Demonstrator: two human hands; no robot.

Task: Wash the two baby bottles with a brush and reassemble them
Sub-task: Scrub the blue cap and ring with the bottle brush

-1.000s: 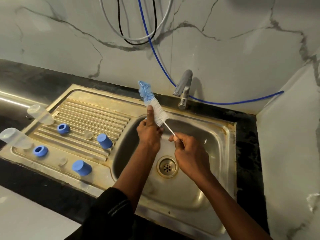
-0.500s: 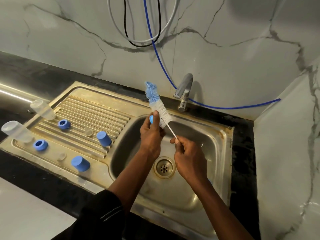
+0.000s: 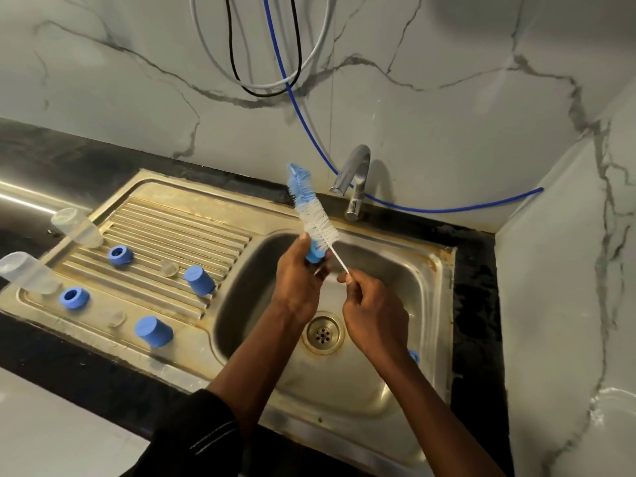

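Over the sink basin my right hand pinches the thin white stem of a blue-and-white bottle brush, bristles pointing up and left. My left hand grips a small blue part against the lower bristles. On the draining board lie two clear bottles, two blue rings, two blue caps and two clear teats.
The tap stands at the back of the sink, no water visible. The drain sits under my hands. A bit of blue plastic peeks from behind my right wrist. Cables and a blue hose hang on the marble wall.
The blue part in my left hand has come into sight at the base of the bristles. Both hands stay together over the basin with the brush.
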